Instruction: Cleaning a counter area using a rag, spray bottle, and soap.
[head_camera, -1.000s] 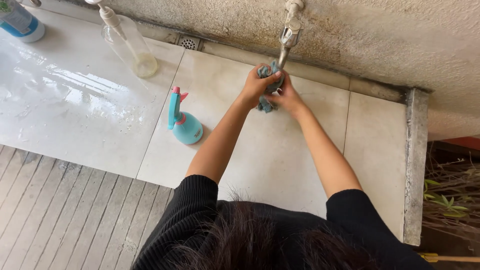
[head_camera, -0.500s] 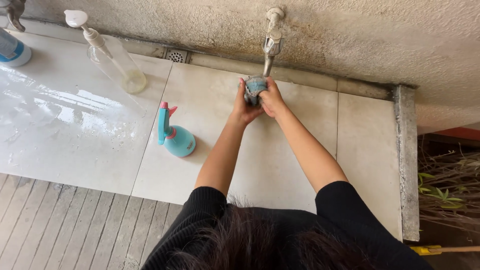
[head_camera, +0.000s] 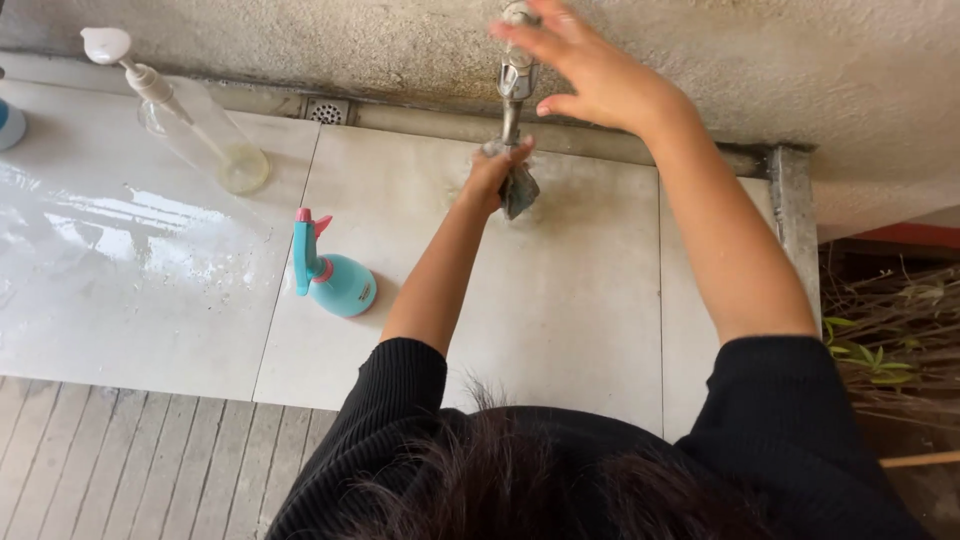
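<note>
Cloth: grey rag (head_camera: 520, 188), wet-looking, bunched, hanging just under the tap spout, over the tiled surface (head_camera: 560, 300).
Axis: rag's long side runs roughly vertical, in line with the tap.
Left hand: left hand (head_camera: 492, 175) closed around the rag's upper end, touching the spout tip; forearm comes up from below-left.
Right hand: right hand (head_camera: 590, 75) fingers spread, holding nothing, hovering at the tap (head_camera: 515, 70) top, coming from the right.
Nearer: right hand nearest the tap head; left is below it.
Edges: wall right behind the tap; surface's raised rim well to the right.
Room: bare tile below and right of rag; spray bottle (head_camera: 335, 275) well left, pump bottle (head_camera: 180, 115) farther left.
</note>
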